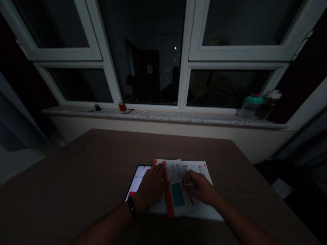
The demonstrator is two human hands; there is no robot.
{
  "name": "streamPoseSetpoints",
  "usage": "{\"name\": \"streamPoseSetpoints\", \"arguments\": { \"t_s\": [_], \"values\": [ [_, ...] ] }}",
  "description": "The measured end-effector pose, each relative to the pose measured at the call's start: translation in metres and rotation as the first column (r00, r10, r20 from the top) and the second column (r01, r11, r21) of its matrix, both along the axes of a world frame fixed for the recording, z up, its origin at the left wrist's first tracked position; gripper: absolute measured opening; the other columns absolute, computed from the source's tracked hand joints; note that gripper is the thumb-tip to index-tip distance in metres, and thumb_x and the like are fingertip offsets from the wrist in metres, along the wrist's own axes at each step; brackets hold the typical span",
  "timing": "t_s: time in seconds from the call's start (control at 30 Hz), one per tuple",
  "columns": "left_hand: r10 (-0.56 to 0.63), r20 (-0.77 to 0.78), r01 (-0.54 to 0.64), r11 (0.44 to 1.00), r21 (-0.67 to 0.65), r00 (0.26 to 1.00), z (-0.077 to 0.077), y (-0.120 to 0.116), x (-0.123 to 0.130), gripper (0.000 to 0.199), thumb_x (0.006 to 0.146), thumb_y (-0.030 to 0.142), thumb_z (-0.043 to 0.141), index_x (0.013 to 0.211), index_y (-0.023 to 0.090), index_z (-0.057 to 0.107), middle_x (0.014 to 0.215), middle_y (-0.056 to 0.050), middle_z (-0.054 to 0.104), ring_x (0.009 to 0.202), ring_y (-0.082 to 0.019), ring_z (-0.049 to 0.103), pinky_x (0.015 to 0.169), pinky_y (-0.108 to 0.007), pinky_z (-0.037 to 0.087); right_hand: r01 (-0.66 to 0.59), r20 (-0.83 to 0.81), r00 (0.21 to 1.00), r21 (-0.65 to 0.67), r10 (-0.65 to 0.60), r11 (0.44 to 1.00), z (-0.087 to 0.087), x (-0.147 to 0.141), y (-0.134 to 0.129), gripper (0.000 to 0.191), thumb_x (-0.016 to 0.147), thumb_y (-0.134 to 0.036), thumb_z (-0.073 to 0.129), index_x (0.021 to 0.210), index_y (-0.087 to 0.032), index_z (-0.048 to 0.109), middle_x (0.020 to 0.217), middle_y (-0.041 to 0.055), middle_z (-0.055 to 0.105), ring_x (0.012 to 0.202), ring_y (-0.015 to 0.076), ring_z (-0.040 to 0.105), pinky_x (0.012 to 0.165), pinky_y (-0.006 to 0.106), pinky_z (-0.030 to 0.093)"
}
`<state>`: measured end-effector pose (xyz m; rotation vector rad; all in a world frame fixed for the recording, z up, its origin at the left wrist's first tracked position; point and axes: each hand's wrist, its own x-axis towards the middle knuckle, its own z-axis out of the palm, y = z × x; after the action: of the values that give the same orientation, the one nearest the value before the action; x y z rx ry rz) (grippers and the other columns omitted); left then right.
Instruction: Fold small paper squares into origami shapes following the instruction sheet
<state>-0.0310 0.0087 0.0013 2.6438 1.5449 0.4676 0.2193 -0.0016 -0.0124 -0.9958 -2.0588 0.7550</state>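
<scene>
An open printed booklet (174,174), white with orange-red strips and a teal block, lies on the table. My left hand (154,182) rests flat on its left part, fingers stretched out, with a dark band (132,206) around the wrist. My right hand (200,186) is over the right part, thumb and fingertips pinched together. A small reddish shape shows at those fingertips, too dim and blurred to name. Partly behind my left hand lies a phone (135,182), its screen lit with a timer-like display and a red button.
The brown table (102,160) reaches toward a speckled sill (163,116) below dark windows. On the sill stand a green-lidded jug (251,106), another clear container (268,103), a small red object (122,107) and a dark bottle (97,107).
</scene>
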Motion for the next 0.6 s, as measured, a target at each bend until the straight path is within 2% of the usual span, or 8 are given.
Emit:
{"name": "streamPoseSetpoints", "arguments": {
  "t_s": [0.13,0.33,0.6],
  "values": [
    [-0.036,0.026,0.037,0.999,-0.026,0.999,0.0030,-0.0018,0.0027,0.055,0.093,0.030,0.058,0.142,0.014,0.039,0.140,-0.014,0.051,0.129,-0.030,0.046,0.106,-0.044,0.038,0.048,-0.008,0.999,0.010,-0.048,0.999,-0.0020,0.0012,0.0023,0.011,0.090,-0.025,0.055,0.083,-0.024,0.047,0.081,-0.0008,0.064,0.075,0.0162,0.059,0.069,0.027,0.043],
    [-0.082,0.058,0.084,0.996,-0.021,0.995,0.0059,-0.0048,0.0035,0.051,0.093,0.027,0.057,0.140,0.013,0.041,0.140,-0.015,0.050,0.129,-0.029,0.046,0.108,-0.043,0.038,0.076,0.064,0.995,-0.030,-0.074,0.997,-0.0003,0.0008,0.0030,0.009,0.091,-0.024,0.055,0.084,-0.023,0.049,0.080,-0.0017,0.063,0.071,0.0156,0.056,0.065,0.027,0.040],
    [-0.076,0.077,0.076,0.997,-0.003,0.994,0.0062,-0.0033,0.0015,0.048,0.091,0.021,0.059,0.137,0.016,0.044,0.136,-0.012,0.053,0.124,-0.029,0.049,0.103,-0.044,0.042,0.086,0.064,0.994,-0.041,-0.083,0.995,-0.0025,0.0013,0.0056,0.010,0.091,-0.027,0.056,0.083,-0.023,0.050,0.079,-0.0013,0.063,0.071,0.0163,0.056,0.064,0.027,0.040]
  ]
}}
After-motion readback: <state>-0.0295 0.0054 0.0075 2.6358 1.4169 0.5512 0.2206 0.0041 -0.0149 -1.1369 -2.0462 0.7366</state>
